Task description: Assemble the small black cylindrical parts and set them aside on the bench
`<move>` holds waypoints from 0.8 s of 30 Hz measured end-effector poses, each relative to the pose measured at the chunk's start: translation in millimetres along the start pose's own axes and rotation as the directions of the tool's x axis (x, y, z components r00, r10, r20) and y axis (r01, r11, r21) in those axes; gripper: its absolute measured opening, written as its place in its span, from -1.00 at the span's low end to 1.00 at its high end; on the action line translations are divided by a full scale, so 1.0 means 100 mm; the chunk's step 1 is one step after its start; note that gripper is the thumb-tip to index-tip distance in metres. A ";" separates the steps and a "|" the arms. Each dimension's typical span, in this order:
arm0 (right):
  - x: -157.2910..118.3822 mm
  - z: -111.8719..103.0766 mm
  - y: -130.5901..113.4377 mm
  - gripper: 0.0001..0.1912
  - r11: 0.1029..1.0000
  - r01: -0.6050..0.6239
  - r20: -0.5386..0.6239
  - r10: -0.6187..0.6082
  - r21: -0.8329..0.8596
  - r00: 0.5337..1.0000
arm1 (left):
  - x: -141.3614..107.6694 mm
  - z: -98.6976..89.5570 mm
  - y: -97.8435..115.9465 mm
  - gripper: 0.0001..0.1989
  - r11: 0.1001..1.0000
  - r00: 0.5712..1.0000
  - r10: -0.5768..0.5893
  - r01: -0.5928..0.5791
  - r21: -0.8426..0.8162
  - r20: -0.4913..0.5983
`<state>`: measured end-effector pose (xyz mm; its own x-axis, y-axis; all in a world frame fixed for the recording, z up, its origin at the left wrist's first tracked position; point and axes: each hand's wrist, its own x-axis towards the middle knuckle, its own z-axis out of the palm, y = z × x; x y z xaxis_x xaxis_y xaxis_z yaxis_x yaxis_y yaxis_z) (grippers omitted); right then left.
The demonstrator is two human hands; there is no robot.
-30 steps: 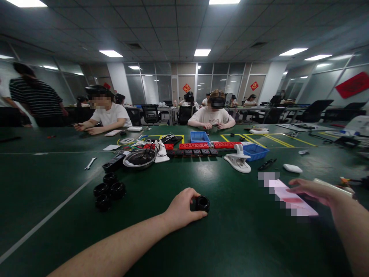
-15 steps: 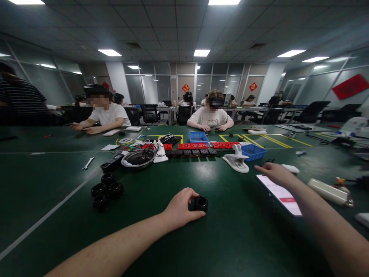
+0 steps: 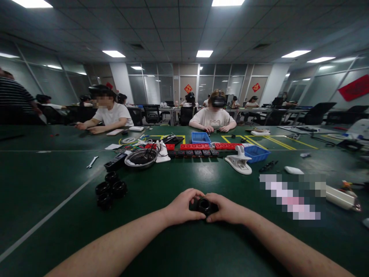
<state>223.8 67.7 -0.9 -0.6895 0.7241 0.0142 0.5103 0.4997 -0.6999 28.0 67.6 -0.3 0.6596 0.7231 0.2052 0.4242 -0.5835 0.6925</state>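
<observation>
A black ring-shaped part (image 3: 204,205) with a round hole on top rests on the green table, low in the middle of the head view. My left hand (image 3: 184,207) is closed round its left side, thumb in front and fingers behind. From the right, my right hand (image 3: 226,208) grips the same part, its thumb near the left thumb. Several similar black parts (image 3: 111,189) stand grouped on the table to the left of my hands.
Further back are a metal bowl (image 3: 140,158), red socket strips (image 3: 195,146), a white clip stand (image 3: 239,163) and a blue tray (image 3: 256,153). A wrench (image 3: 92,162) lies left. Two people (image 3: 213,115) sit across the table.
My right hand has come from above the phone on the right to the black part and closed on it. My left hand still holds the part. The view has shifted slightly.
</observation>
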 end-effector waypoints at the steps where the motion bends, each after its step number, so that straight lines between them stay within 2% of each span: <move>1: 0.01 0.02 0.01 -0.65 0.999 -0.023 -0.026 0.022 -0.035 0.999 | -0.01 0.01 0.01 -0.58 1.000 1.000 -0.006 0.006 0.014 -0.005; 3: 0.02 0.08 0.00 -0.64 0.986 -0.112 -0.108 0.100 -0.119 0.989 | -0.02 0.05 0.05 -0.61 0.997 0.998 -0.050 0.052 0.050 -0.041; 5: 0.04 0.17 -0.05 -0.64 0.949 -0.219 -0.226 0.168 -0.227 0.960 | -0.04 0.11 0.09 -0.63 0.986 0.983 -0.132 0.144 0.084 -0.128; 8: 0.05 0.29 -0.15 -0.71 0.845 -0.349 -0.375 0.194 -0.405 0.906 | -0.04 0.18 0.13 -0.66 0.962 0.943 -0.205 0.243 0.123 -0.260; 10: 0.04 0.32 -0.19 -0.70 0.791 -0.378 -0.407 0.181 -0.481 0.895 | -0.04 0.18 0.14 -0.66 0.962 0.940 -0.201 0.243 0.128 -0.274; 11: 0.04 0.31 -0.20 -0.68 0.789 -0.367 -0.404 0.167 -0.493 0.899 | -0.04 0.17 0.13 -0.66 0.965 0.947 -0.194 0.231 0.121 -0.257; 13: 0.02 0.27 -0.19 -0.61 0.844 -0.288 -0.358 0.124 -0.452 0.926 | -0.03 0.12 0.11 -0.65 0.976 0.965 -0.171 0.193 0.096 -0.199; 17: -0.01 0.10 -0.10 -0.51 0.974 -0.049 -0.131 0.020 -0.223 0.991 | -0.02 0.02 0.03 -0.64 0.997 0.997 -0.054 0.057 0.047 -0.064; 20: -0.03 0.01 -0.04 -0.59 0.993 -0.004 -0.019 0.002 -0.115 1.000 | -0.01 -0.02 -0.01 -0.62 1.000 1.000 0.017 -0.017 0.009 0.010; 24: -0.02 -0.03 0.01 -0.64 0.997 0.031 0.020 -0.029 -0.071 0.999 | -0.01 -0.05 0.00 -0.61 1.000 0.999 0.026 -0.025 -0.012 0.044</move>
<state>227.5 67.9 0.6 -0.7142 0.6996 0.0206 0.5242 0.5542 -0.6466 24.6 68.8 2.8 0.6969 0.6909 0.1922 0.4001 -0.5970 0.6953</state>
